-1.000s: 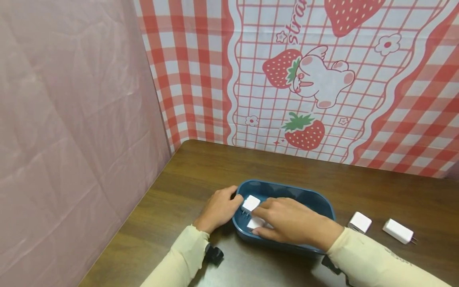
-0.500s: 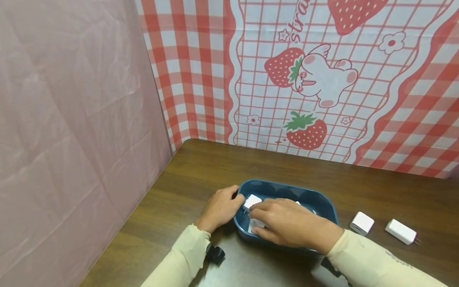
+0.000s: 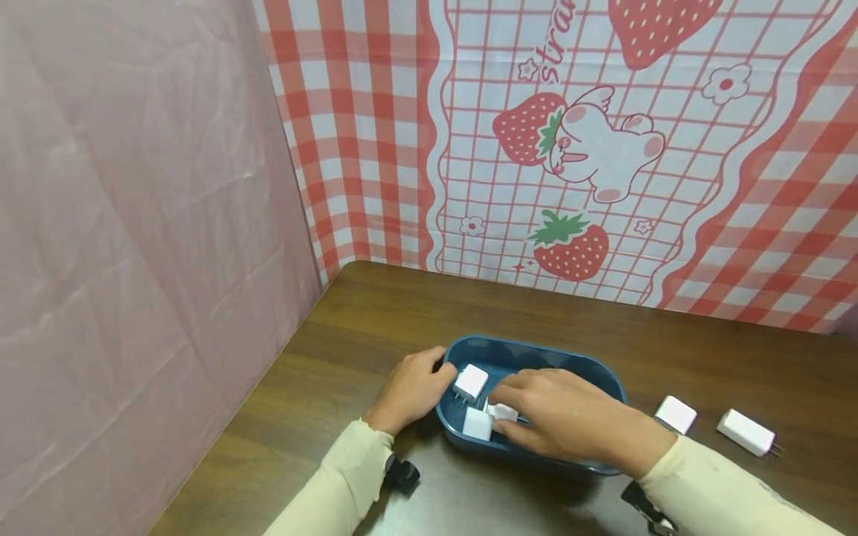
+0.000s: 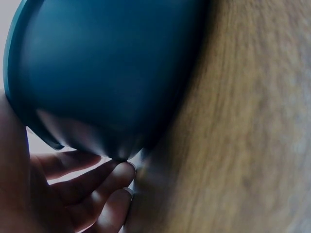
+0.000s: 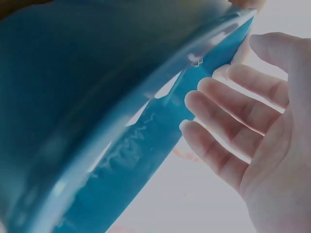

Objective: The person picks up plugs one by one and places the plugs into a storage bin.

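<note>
A blue plastic bin [image 3: 543,463] with rounded ends stands on the table. My left hand [image 3: 410,391] grips its left end, the thumb at the rim; in the left wrist view, curled fingers [image 4: 114,179] lie against the outer wall. My right hand [image 3: 563,413] reaches inside, pinching a white charger [image 3: 501,412] between thumb and fingers; the hand partly hides it. Left of that charger lies a cube-shaped charger [image 3: 477,424], and behind it another white charger [image 3: 471,382] shows its prongs. In the right wrist view, the right hand [image 5: 248,111] is at the bin's edge.
Two more white chargers, a blocky one [image 3: 677,414] and a longer one [image 3: 745,432] with prongs, lie on the wooden table [image 3: 375,313] right of the bin. A strawberry-print cloth [image 3: 375,149] hangs behind; a pink cloth [image 3: 134,223] hangs at left.
My right hand has let go of the cube-shaped charger at the bin's left end. It has shifted slightly right, to another charger. The left hand stays on the bin.
</note>
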Demonstrator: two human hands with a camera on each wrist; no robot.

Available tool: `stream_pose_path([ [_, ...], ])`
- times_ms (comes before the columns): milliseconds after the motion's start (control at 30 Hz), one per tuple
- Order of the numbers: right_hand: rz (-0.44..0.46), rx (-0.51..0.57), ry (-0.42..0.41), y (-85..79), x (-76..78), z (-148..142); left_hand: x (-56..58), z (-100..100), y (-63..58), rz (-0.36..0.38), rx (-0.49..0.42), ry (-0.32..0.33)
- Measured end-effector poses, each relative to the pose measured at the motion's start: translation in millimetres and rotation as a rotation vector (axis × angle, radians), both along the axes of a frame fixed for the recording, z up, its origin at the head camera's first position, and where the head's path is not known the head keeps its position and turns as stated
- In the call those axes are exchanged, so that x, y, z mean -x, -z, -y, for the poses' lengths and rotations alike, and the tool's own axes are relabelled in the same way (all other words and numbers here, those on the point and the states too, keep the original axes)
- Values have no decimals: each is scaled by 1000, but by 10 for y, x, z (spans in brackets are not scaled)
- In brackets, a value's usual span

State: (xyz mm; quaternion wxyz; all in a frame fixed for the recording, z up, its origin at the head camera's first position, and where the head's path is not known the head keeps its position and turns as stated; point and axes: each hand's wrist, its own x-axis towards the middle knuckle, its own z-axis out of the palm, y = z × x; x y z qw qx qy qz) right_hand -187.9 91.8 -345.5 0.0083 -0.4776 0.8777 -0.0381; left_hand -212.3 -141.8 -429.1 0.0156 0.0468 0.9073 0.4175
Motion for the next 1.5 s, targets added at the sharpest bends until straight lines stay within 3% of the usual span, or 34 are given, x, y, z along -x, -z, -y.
stream_pose_path([
  [700, -67, 96, 105, -96, -166, -499, -6, -14, 11, -43, -11, -8],
  [1100, -70, 91, 225, -141, -268, -742, 0, -25, 11, -42, -6, -9],
  [1300, -24, 89, 327, -126, -329, -831, -1, -26, 23, -25, 0, -12],
  [1500, -45, 130, 380, -75, -417, -954, -2, -30, 15, -17, -3, -16],
])
